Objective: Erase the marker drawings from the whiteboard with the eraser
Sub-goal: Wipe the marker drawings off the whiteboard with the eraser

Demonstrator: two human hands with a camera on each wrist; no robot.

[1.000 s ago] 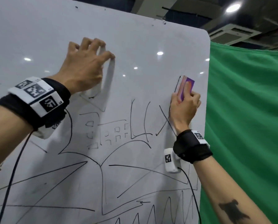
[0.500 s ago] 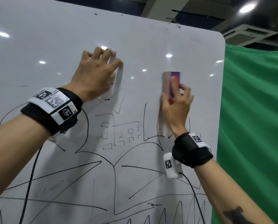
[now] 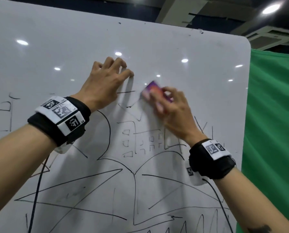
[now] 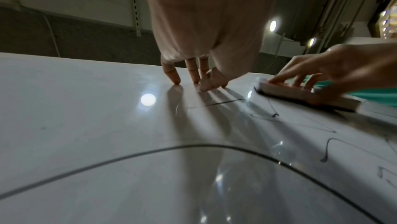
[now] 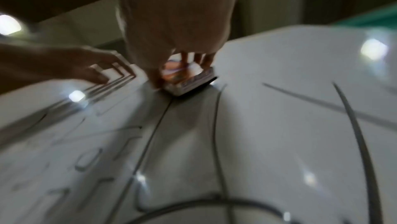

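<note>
The right hand is clamped on the purple eraser, holding it flat against the whiteboard above the black marker drawings. Just left of it, the left hand holds nothing, its bent fingertips propped on the board. A green curtain hangs to the right.

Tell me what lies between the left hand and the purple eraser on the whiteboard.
A short black marker line on bare white whiteboard, nothing else; head view shows it.
</note>
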